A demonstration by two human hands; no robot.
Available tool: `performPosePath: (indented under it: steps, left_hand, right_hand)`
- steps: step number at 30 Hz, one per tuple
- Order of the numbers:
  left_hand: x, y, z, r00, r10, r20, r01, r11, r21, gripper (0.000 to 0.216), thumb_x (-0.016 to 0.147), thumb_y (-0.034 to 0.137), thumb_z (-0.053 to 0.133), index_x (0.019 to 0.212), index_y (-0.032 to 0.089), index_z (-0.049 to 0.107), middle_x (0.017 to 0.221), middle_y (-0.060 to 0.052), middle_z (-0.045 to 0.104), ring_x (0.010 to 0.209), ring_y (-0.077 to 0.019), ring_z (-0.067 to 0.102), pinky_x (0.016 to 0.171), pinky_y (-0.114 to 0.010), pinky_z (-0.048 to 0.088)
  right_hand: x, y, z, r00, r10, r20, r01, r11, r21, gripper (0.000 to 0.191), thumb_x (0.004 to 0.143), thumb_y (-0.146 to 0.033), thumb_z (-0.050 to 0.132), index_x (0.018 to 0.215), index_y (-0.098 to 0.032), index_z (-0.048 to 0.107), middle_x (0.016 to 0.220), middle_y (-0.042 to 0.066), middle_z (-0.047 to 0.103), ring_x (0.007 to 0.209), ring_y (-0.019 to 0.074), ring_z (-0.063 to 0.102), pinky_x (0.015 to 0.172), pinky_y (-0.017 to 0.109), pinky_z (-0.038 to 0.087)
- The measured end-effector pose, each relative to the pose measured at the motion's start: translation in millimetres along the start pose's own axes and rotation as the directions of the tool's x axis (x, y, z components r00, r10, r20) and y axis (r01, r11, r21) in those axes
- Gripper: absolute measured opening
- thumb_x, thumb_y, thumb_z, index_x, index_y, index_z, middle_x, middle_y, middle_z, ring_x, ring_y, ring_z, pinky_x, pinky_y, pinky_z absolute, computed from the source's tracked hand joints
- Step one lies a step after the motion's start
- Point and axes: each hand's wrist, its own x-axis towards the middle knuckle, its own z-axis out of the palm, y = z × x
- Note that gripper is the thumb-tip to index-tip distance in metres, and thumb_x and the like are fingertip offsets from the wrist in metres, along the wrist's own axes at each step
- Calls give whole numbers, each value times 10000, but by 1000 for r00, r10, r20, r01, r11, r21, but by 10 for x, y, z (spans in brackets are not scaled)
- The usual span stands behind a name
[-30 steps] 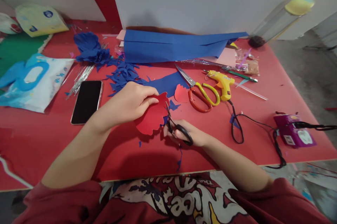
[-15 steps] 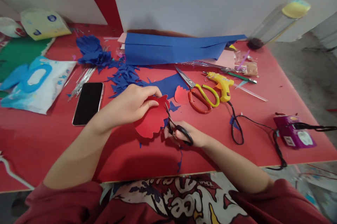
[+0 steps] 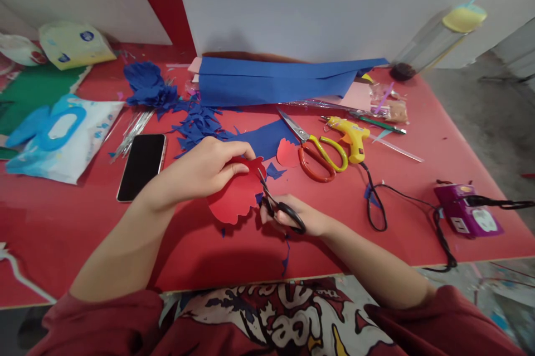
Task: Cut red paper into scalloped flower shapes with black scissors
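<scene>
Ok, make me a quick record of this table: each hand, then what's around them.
Left hand: holding red paper
Right hand: holding black-handled scissors, blades at the paper's edge
Beside left forearm: phone, screen dark
Beyond right hand: small red cutout, red-and-yellow-handled scissors, yellow glue gun
Surface: red tabletop

Maroon shirt (image 3: 271, 325) lettered “the” and “ice”, unreadable label (image 3: 86, 36) on tissue pack (image 3: 73, 49)

Paper cutout (image 3: 232, 200) left of held scissors (image 3: 271, 198), phone (image 3: 142, 167) farther left, glue gun (image 3: 354, 137) farther right
</scene>
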Motion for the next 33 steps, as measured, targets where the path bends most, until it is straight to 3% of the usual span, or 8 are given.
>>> performPosePath:
  steps: [15, 33]
  left_hand:
    - [-8, 8, -2, 997, -23, -80, 26, 999, 28, 217, 838, 237, 465, 917, 170, 656, 843, -2, 715, 716, -118, 637, 739, -197, 453]
    - [5, 41, 36, 973, -126, -192, 125, 992, -17, 179, 811, 252, 505, 912, 183, 637, 905, -5, 718, 782, -135, 645, 751, -213, 458]
  right_hand:
    - [4, 31, -2, 1000, -21, 3, 20, 999, 36, 627, 772, -717, 441, 793, -97, 531, 522, -40, 438, 425, 72, 403, 427, 212, 320]
    - [-18, 35, 14, 998, -54, 20, 47, 967, 251, 593, 766, -688, 497, 796, -97, 535, 580, -35, 423, 436, 62, 390, 439, 223, 324]
